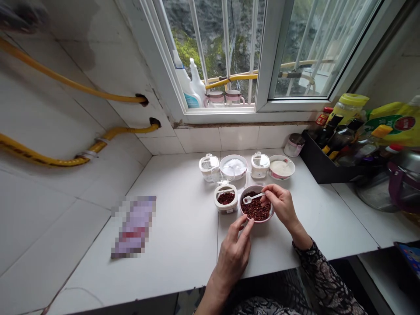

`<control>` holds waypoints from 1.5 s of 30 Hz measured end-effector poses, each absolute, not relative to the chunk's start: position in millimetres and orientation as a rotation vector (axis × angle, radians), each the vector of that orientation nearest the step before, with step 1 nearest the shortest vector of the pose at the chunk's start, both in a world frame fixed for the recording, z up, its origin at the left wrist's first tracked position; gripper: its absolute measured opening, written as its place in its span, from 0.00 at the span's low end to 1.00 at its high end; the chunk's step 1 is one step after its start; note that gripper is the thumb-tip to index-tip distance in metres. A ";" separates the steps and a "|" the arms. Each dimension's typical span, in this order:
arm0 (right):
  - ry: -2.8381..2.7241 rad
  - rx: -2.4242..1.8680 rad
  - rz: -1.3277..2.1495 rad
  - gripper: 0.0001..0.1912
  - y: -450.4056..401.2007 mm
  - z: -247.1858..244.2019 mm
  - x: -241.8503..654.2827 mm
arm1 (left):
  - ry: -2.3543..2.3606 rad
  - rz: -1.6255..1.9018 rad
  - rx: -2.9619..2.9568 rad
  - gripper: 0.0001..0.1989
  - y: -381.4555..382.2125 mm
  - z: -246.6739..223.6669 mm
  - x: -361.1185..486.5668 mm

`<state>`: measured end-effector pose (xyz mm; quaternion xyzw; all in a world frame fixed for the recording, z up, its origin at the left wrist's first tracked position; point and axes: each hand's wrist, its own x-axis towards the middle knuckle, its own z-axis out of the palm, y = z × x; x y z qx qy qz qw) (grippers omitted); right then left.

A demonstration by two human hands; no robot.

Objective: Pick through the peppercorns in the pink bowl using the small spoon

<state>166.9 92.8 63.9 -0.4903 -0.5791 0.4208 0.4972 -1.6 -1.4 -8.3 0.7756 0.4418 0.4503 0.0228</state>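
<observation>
My right hand (pixel 280 205) is closed on the handle of a small white spoon (pixel 247 199), pinched between thumb and fingers. The spoon's head is over a pink-rimmed bowl (pixel 259 221) of dark red dried peppercorn-like grains (pixel 257 211). My left hand (pixel 234 245) is at the bowl's near left side, with its fingers stretched out and their tips at the rim. Just left of the bowl stands a white seasoning jar (pixel 225 208), lid raised, holding the same dark grains.
Behind are two more white seasoning jars (pixel 209 162) (pixel 260 162), a bowl of white granules (pixel 233 158) and a flowered bowl of pale powder (pixel 282 168). A blurred purple packet (pixel 136 225) lies left. A black bottle rack (pixel 313 164) and a glass pot (pixel 377 192) stand right.
</observation>
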 end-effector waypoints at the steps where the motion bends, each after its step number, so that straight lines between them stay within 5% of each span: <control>1: -1.398 -1.192 1.007 0.08 92.7 64.1 167.8 | 1.366 1.391 2.403 0.29 -1.4 -8.3 -1.7; 12: -1.514 -1.233 0.795 0.08 91.3 60.4 168.6 | 1.373 1.408 2.410 0.28 -0.7 -8.1 -1.3; 31: -1.325 -1.116 0.968 0.08 93.5 72.6 165.5 | 1.362 1.403 2.410 0.29 -0.7 -10.2 -1.5; 45: -2.000 -0.807 0.280 0.10 85.1 74.4 133.7 | 1.355 1.429 2.428 0.29 -0.1 -9.9 -1.3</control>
